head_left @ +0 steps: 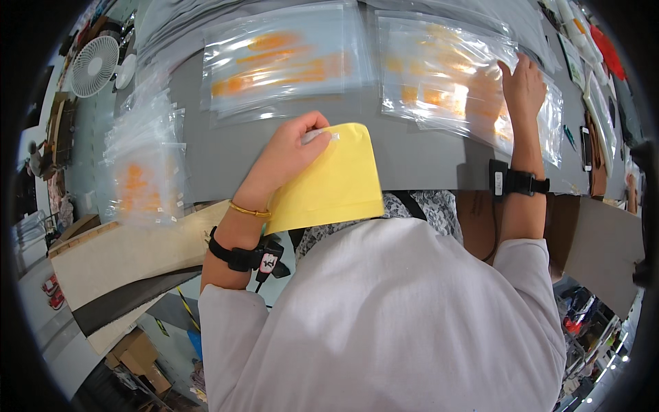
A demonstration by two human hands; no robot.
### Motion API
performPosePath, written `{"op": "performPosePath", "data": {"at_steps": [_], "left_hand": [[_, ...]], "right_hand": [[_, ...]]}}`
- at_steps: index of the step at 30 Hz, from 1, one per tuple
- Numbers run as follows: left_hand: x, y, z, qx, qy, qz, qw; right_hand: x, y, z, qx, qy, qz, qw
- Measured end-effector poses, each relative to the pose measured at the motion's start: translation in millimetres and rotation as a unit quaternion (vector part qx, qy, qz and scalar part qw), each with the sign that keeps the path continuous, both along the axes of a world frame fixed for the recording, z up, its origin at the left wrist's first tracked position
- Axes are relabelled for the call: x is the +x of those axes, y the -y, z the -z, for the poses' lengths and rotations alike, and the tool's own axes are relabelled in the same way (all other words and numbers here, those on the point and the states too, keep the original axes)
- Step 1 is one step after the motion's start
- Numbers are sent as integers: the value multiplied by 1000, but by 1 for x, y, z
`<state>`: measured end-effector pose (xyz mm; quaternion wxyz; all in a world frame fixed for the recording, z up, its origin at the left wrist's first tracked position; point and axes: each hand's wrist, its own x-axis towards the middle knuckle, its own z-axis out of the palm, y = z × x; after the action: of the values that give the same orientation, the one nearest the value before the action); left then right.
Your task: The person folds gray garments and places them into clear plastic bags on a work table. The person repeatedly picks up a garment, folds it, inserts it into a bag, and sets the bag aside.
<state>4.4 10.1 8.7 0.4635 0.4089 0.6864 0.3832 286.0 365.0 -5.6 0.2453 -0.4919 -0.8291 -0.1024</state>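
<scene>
1. The left hand (294, 150) is closed in a pinch, thumb on top and fingers curled, on the far left corner of a flat, opaque yellow sheet (333, 184) with a rounded far right corner. A small white tag (335, 136) shows beside the thumb.
2. The yellow sheet lies in front of the person's body, slanting across the near edge of the smooth grey tabletop (412, 165); whether it is one layer or several, I cannot tell.
3. The right hand (524, 89) is open and empty, fingers extended, thumb spread away to the left. It reaches over the right part of a spread stack of clear, glossy plastic bags with orange print (439, 75); whether it touches them, I cannot tell.
4. On the left wrist is a thin gold-coloured bangle (250, 211); each forearm wears a black strap.
5. Left of that stack, on the far side, lies another layered stack of clear, orange-printed plastic bags (274, 65).
6. At the left end sits a heap of smaller transparent bags (141, 182).
7. Farther left stands a round white fan (95, 66).
</scene>
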Motion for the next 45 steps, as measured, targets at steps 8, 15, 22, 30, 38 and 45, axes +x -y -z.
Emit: {"op": "performPosePath", "data": {"at_steps": [8,15,22,30,38,45], "left_hand": [[35,-24,-7,37,43,-47,997],[32,-16,3,50,197,-73,976],[22,2,7,58,264,-91,958],[2,9,13,71,247,-73,964],[-28,2,7,255,-429,83,863],[-30,-16,36,260,-464,126,837]], "right_hand": [[-68,183,-18,-143,-158,-426,879],[-85,202,-14,-198,-163,-412,874],[-96,217,-18,-359,-176,-381,833],[-108,230,-26,-300,-131,-419,847],[-150,174,-17,-394,-261,-314,824],[-197,159,43,-433,-161,-246,852]]}}
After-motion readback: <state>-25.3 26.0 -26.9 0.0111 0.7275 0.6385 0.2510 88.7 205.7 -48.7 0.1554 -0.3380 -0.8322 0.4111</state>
